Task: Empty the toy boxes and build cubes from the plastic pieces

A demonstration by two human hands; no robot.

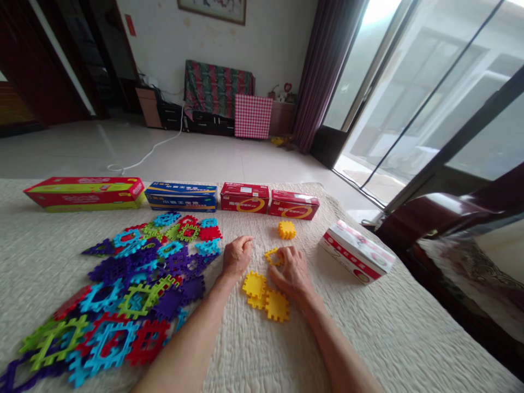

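Note:
My right hand (pixel 291 268) has its fingers closed at the edge of a yellow notched frame piece (pixel 270 255), an interlocking building tile with an open middle; the hand hides part of it. Just left of it, my left hand (pixel 238 254) is curled into a loose fist above the bedspread, with nothing showing in it. Nearer to me lie several yellow tiles, among them a solid square tile (pixel 254 284) and another solid one (pixel 277 305), partly overlapping. Beyond my right hand stands a neat stack of yellow tiles (pixel 286 230).
A heap of purple, blue, green and red tiles (pixel 135 295) spreads at the left. Along the far edge stand a red-green box (pixel 88 194), a blue box (pixel 181 197) and two red boxes (pixel 244 198). A white-red box (pixel 357 252) sits right on the quilted bedspread (pixel 409 338).

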